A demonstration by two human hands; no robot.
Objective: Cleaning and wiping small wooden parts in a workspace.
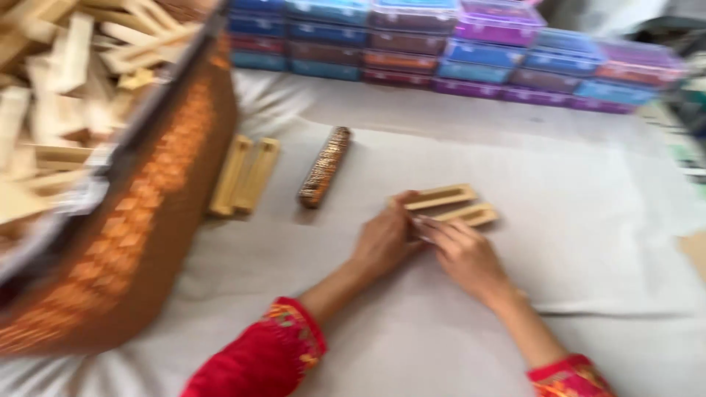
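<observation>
We see both hands meeting over two slotted wooden frames (447, 206) that lie side by side on the pale cloth-covered table (588, 242), right of centre. The left hand (382, 241) curls its fingers against the near end of the frames, and the right hand (465, 257) presses its fingertips onto the nearer one — the blur keeps us from telling whether either hand truly grips. To the left lie a patterned brown roll (323, 167) and another pair of wooden frames (244, 175), well apart from the hands. A brown woven basket (147, 220) heaped with wooden pieces (59, 81) fills the left side — stacked coloured plastic boxes (456, 51) line the far edge.
</observation>
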